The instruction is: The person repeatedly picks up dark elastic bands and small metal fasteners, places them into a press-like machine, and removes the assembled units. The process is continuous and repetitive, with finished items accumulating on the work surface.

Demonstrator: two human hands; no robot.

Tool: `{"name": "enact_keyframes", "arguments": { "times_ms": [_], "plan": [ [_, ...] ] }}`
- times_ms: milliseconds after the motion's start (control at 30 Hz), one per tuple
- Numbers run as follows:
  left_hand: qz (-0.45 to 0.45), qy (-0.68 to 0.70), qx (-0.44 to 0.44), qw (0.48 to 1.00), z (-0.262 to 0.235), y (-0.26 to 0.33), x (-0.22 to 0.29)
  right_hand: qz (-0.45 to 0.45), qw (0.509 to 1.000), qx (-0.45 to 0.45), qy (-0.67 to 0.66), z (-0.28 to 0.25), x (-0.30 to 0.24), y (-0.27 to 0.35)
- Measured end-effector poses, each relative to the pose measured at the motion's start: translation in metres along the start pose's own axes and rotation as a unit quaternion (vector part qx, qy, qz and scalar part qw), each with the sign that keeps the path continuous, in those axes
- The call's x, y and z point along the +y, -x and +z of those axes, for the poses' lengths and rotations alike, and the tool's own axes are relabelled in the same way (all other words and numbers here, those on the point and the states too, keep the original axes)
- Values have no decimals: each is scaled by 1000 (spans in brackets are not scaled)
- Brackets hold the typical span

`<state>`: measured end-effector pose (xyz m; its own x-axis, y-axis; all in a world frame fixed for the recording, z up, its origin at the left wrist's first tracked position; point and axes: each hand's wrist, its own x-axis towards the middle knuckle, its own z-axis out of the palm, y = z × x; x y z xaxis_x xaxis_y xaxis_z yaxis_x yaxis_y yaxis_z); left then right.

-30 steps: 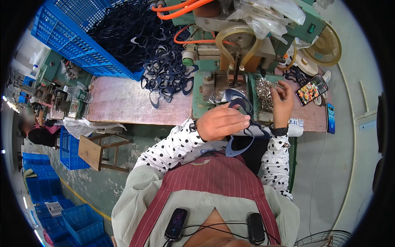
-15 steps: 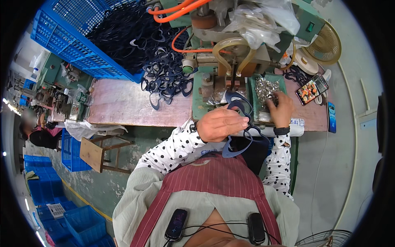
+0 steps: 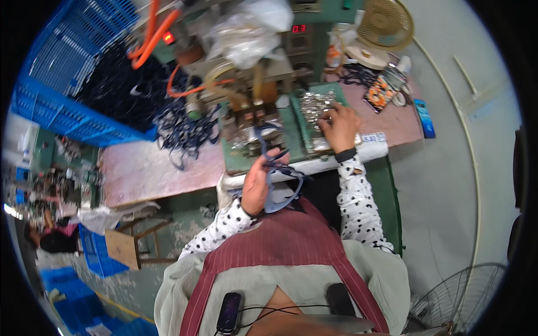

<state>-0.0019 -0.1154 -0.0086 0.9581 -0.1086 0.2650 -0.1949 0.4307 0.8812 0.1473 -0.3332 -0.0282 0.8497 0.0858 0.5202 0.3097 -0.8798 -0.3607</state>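
Note:
My left hand (image 3: 256,187), turned on its edge in front of the press, holds a few dark blue plastic loops (image 3: 278,208) joined in a strip. The lower loop hangs over my apron, and the upper end reaches toward the press's work area (image 3: 259,126). To the right, my right hand (image 3: 341,126) is at the green tray (image 3: 298,124) of small shiny metal pieces (image 3: 317,105). Its fingers are curled, with the tips down at the pieces. Whether a piece sits between them is hidden.
A heap of dark blue loops (image 3: 182,134) lies on the pinkish bench (image 3: 162,173), beside a large blue crate (image 3: 84,120) full of them. Orange hoses (image 3: 154,33) run to the press. On the right are a phone (image 3: 380,94) and a fan (image 3: 386,22). A wooden stool (image 3: 122,250) stands left.
The whole view has shifted and tilted. My left hand has turned from palm-down to upright, and the loops now hang differently. My right hand stays at the tray of metal pieces.

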Motion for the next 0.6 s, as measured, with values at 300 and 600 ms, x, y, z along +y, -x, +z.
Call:
{"name": "enact_keyframes", "arguments": {
  "times_ms": [300, 600],
  "plan": [
    [-275, 534, -150, 785, 3, 4, -7, 37, 998, 38, 19, 5, -8, -2],
    [-245, 336, -165, 894, 4, -12, -5, 48, 992, 90, -71, 2, -5, -5]
  ]
}}
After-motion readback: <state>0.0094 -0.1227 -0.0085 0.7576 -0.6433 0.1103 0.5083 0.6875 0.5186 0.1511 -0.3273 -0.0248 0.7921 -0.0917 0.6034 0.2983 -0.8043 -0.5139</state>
